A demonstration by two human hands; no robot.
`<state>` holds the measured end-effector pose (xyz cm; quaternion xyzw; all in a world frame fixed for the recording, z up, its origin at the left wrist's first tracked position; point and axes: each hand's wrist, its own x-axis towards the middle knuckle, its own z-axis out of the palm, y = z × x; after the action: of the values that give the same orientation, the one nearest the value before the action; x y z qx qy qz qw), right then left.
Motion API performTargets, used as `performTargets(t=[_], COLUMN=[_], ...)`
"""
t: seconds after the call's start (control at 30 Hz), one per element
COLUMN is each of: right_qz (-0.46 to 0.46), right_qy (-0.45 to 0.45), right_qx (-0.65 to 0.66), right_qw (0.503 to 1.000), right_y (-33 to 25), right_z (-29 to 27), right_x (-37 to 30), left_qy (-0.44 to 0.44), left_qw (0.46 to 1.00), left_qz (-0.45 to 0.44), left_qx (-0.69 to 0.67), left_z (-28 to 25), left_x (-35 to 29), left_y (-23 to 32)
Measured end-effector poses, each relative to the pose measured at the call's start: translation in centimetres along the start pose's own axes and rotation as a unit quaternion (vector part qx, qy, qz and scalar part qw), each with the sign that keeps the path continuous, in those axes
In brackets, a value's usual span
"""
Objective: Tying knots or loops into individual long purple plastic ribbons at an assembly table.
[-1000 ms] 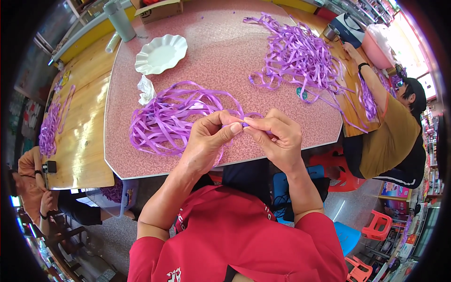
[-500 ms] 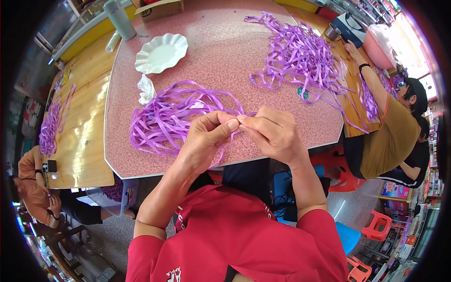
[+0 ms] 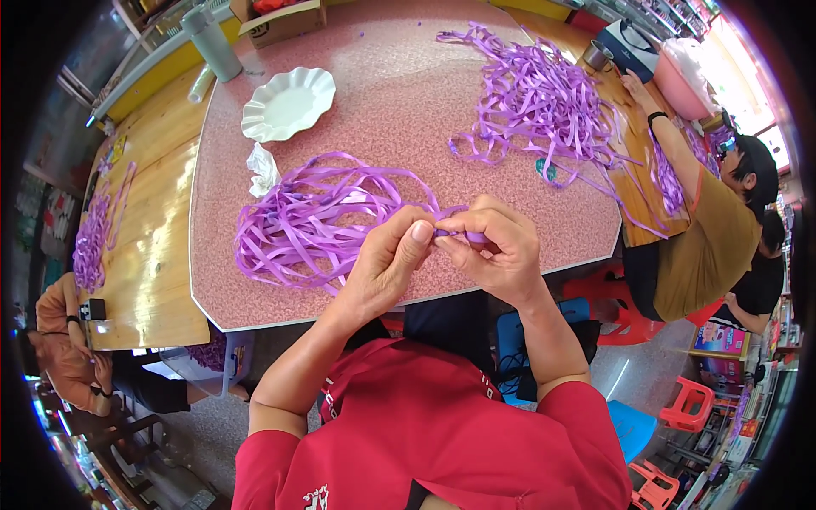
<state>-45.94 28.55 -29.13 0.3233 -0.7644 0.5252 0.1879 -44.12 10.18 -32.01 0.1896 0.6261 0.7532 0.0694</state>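
Note:
My left hand (image 3: 393, 255) and my right hand (image 3: 495, 248) meet over the near edge of the pink speckled table (image 3: 382, 110). Between their pinched fingertips is a purple ribbon strap (image 3: 459, 235); a small dark piece shows at the pinch, too small to name. My left thumb presses against the curled forefinger, and the right thumb and forefinger close on the strap. Just beyond the left hand lies a looped bundle of purple ribbon straps (image 3: 297, 225). A larger tangled heap of purple straps (image 3: 544, 106) spreads over the table's far right.
A white scalloped plate (image 3: 289, 104), a crumpled tissue (image 3: 263, 170), a grey-green bottle (image 3: 212, 42) and a cardboard box (image 3: 283, 25) stand or lie farther back. A person in a brown top (image 3: 710, 246) sits at right, another in orange (image 3: 64, 357) at left. Red stools (image 3: 687, 404) stand behind.
My hands have shifted slightly, and the right fingers have opened up their curl, so more purple strap shows between them. The view has tilted a little.

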Motion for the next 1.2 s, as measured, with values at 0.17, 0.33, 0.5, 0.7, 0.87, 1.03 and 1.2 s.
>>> performTargets(t=[0.17, 0.33, 0.5, 0.7, 0.87, 1.03, 1.2], right_qz=[-0.098, -0.175, -0.122, 0.037, 0.119, 0.141, 0.164], right_qy=[-0.03, -0.017, 0.028, 0.001, -0.009, -0.021, -0.037], right_qx=[-0.019, -0.097, -0.075, 0.021, 0.086, 0.108, 0.124], right_qw=[0.995, 0.98, 0.989, 0.999, 0.989, 0.984, 0.978], right_y=[-0.5, -0.6, 0.5, -0.4, 0.4, 0.7, 1.2], right_z=[-0.7, -1.0, -0.1, -0.5, -1.5, -2.1, -2.3], right_x=[0.3, 0.8, 0.4, 0.4, -0.3, -0.4, -0.6], left_qy=[0.003, 0.057, 0.061, 0.087, 0.026, 0.018, 0.048], left_qw=[0.993, 0.992, 0.994, 0.976, 0.978, 0.991, 0.995], left_qz=[0.091, 0.074, -0.042, -0.091, -0.084, -0.093, -0.089], left_qx=[0.082, 0.083, -0.081, -0.179, -0.19, -0.097, -0.013], left_z=[0.4, 1.8, 1.9, 1.6, 0.8, 0.3, -0.4], left_x=[0.4, 0.2, 1.5, 1.6, 1.6, 1.5, 1.3], left_y=[0.7, 1.1, 0.7, -0.7, 0.0, 1.0, 2.1])
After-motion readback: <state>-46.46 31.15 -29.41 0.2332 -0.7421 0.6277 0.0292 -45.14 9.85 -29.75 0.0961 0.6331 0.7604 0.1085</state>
